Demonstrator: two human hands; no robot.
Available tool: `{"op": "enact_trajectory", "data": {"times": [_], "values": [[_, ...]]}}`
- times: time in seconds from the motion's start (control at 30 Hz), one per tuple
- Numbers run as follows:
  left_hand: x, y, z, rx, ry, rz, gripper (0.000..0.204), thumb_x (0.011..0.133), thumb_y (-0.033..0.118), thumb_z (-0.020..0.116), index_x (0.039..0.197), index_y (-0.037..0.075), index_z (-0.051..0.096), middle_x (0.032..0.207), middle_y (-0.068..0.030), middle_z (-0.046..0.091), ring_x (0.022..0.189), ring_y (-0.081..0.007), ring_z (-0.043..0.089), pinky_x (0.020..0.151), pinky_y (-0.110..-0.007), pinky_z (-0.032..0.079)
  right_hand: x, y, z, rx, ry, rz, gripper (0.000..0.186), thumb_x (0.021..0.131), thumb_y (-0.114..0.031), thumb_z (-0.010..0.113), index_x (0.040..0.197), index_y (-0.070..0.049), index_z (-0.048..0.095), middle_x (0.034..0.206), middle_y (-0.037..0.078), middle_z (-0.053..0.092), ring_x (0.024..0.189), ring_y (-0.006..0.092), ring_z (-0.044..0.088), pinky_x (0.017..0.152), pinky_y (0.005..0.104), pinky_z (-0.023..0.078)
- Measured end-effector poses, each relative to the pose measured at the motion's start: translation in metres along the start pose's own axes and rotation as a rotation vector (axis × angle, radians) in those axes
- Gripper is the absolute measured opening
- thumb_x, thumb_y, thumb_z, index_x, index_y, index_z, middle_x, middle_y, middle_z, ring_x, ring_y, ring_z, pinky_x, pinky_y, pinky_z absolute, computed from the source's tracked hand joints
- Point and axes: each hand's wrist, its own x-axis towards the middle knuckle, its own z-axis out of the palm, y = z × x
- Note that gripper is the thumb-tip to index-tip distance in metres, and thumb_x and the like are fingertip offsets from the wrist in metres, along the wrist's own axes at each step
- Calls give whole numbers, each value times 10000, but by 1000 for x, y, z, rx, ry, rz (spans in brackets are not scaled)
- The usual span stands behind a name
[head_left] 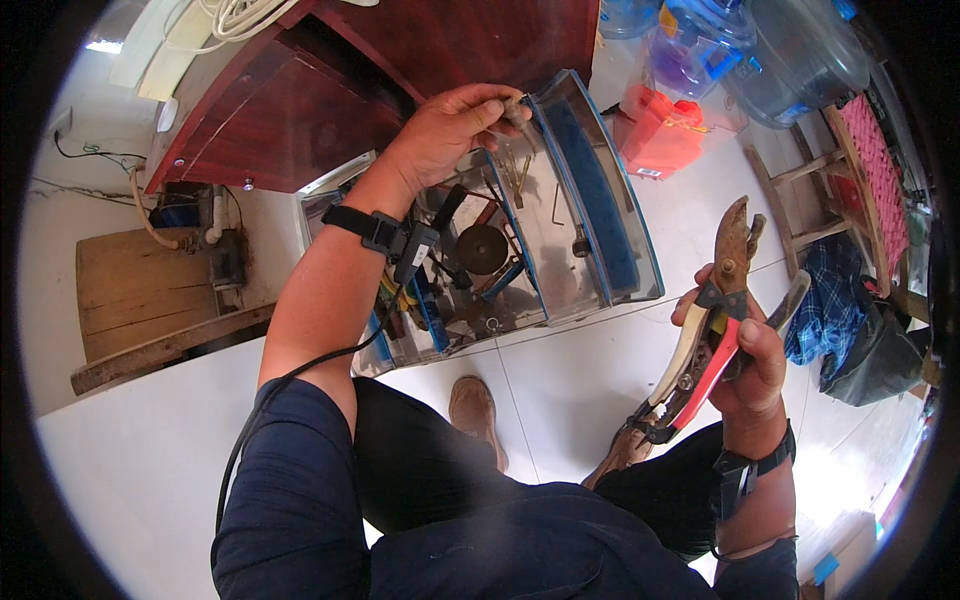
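My right fingers (pixel 764 347) wrapped round red-handled pliers (pixel 710 379), right of frame. Left fingers (pixel 486 115) pinched over toolbox (pixel 592 178), top centre; can't tell on what. I'm probably mid-sort; next move needs steady right grip.

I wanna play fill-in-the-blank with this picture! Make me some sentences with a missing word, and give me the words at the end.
1. The person's right hand holds a rusty-headed metal hand tool with one cream handle and one ____ handle.
2. The person's left hand is near the far end of a clear-walled box of tools with ____ edges.
3. In the picture, the crumpled blue checked cloth is to the ____ of that box.

Missing words: red; blue; right.
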Motion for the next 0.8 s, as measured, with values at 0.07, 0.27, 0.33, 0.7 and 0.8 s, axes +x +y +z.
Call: {"op": "enact_trajectory", "data": {"times": [0.07,0.27,0.33,0.7,0.8], "values": [[-1,1,1,-26,-5,9,346,987,237,502,1283,63,540,1170,-77,639,1024,-158,592,812,-267,450,1,-1,1,2,1,11,779,695,-416,632,1279,46,404,1008,217,621,845,226,647,732,278,551],[-2,1,3,-77,-38,17,334,991,242,490,1270,67,549,1155,-81,641,1012,-172,612,782,-264,466,4,1,0,7,-5,18,768,701,-412,626,1275,47,407,1010,224,620,846,227,647,738,280,549],[-3,5,7,-103,-42,6,331,993,244,487,1264,64,548,1140,-80,643,1002,-185,628,754,-265,483,4,1,0,11,-7,19,762,701,-407,625,1274,47,409,1008,224,620,840,227,646,734,280,548],[-11,39,25,-62,-158,73,338,929,196,602,1218,29,547,1002,-57,627,906,-196,660,682,-269,540,4,-1,3,11,-26,40,742,708,-400,623,1272,35,414,1015,220,620,855,229,645,745,291,542],[-15,53,33,31,-135,100,351,886,147,655,1195,15,558,985,-43,622,876,-168,651,713,-263,537,4,1,3,33,-23,35,733,712,-391,625,1274,30,415,1012,215,623,888,237,646,766,296,539]]}}
